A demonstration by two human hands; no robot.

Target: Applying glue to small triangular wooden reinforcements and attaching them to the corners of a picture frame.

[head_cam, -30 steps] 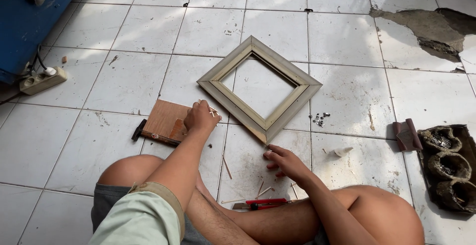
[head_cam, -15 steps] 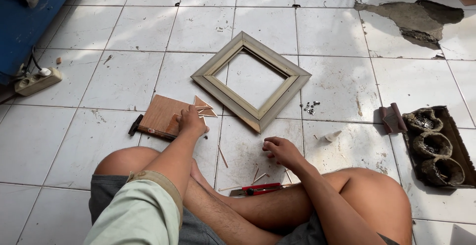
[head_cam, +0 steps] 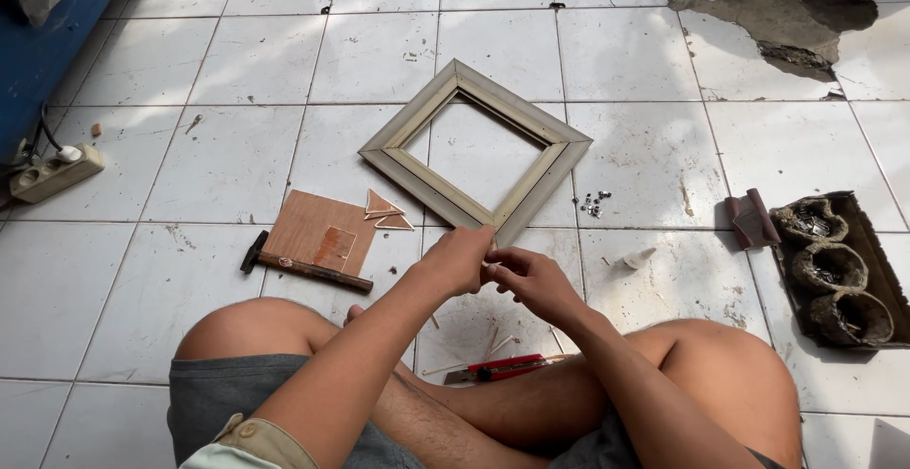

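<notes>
My left hand (head_cam: pixel 457 258) and my right hand (head_cam: pixel 527 279) meet in front of me, fingertips together around something small that I cannot make out. They are just below the near corner of a square wooden picture frame (head_cam: pixel 398 160) lying on the white tiled floor (head_cam: pixel 218 156). Left of my hands lies a brown plywood square (head_cam: pixel 305 230) with two small triangular pieces (head_cam: pixel 384 209) by its edge, and a hammer (head_cam: pixel 303 267) rests along its near side. I sit cross-legged.
A red-handled cutter (head_cam: pixel 502 368) and thin wood slivers lie by my legs. Small metal bits (head_cam: pixel 594 204) sit right of the frame. A tray of nail bags (head_cam: pixel 834 270) is at right, a power strip (head_cam: pixel 52 173) at left, broken tile (head_cam: pixel 777 23) at far right.
My left hand left the plywood pieces and moved right; my right hand rose to meet it. Both hands now pinch together near the frame's corner.
</notes>
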